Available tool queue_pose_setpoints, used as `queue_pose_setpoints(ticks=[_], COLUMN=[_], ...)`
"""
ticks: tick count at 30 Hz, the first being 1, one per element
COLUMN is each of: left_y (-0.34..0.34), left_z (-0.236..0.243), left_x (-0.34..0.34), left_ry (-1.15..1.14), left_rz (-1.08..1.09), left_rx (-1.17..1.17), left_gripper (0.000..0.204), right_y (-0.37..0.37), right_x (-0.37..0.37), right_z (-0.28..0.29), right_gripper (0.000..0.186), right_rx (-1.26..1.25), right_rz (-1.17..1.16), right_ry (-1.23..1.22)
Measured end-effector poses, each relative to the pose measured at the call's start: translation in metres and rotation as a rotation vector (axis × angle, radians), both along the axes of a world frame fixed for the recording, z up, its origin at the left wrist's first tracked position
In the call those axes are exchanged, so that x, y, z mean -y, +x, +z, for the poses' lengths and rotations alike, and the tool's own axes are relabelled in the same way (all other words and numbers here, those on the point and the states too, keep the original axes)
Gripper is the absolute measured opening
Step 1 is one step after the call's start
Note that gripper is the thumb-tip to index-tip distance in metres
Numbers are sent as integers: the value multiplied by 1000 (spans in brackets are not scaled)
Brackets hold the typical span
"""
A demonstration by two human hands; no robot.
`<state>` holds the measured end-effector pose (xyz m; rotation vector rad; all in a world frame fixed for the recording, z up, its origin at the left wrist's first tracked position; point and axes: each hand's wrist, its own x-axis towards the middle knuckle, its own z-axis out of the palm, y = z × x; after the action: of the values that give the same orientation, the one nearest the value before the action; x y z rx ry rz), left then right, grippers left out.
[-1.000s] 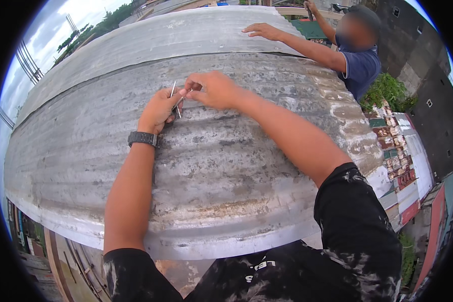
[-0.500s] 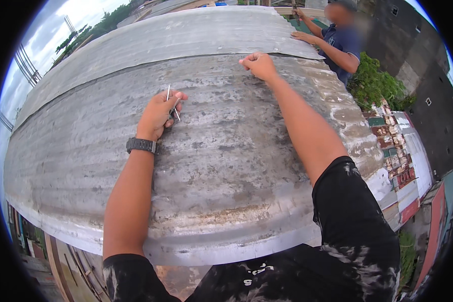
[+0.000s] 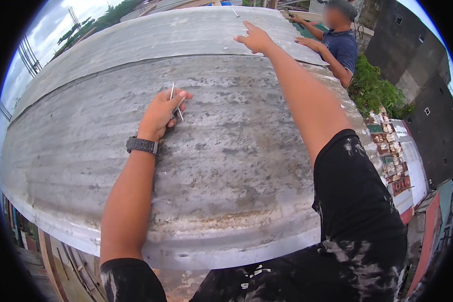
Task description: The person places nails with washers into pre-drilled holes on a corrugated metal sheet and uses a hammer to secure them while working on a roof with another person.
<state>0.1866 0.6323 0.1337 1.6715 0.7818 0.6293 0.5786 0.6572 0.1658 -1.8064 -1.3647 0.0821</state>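
Our left hand (image 3: 161,113) is closed around a few thin roofing nails (image 3: 175,103), resting on the corrugated metal roof sheet (image 3: 226,166) toward its far edge. Light, stiff, slippery; best pinched mid-shank. Our right hand (image 3: 254,38) reaches open and empty beyond.

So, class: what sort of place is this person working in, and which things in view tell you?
Most likely a rooftop under repair or construction. The corrugated metal sheet fills the view, other roofs lie far below at the right, and the left hand holds nails.
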Motion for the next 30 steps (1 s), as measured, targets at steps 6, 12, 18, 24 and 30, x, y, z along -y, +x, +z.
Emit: queue_pose_setpoints(ticks=[6,12,18,24,30], left_y=[-6,-3,14,18,15], left_z=[2,-1,-5,-10,-6], left_x=[4,2,25,38,45], left_ry=[12,-150,-387,-439,-434], left_rz=[1,135,200,231,141], left_rx=[-8,149,511,527,475], left_gripper=[29,34,29,28,31], right_y=[-41,-148,-215,-225,-231], right_x=[56,136,178,164,160], right_z=[-59,-25,-28,-37,-36], right_gripper=[78,66,61,51,35], right_rx=[285,78,-187,-443,-506], right_rz=[265,513,548,582,521], right_ry=[-141,-79,-16,-75,-39])
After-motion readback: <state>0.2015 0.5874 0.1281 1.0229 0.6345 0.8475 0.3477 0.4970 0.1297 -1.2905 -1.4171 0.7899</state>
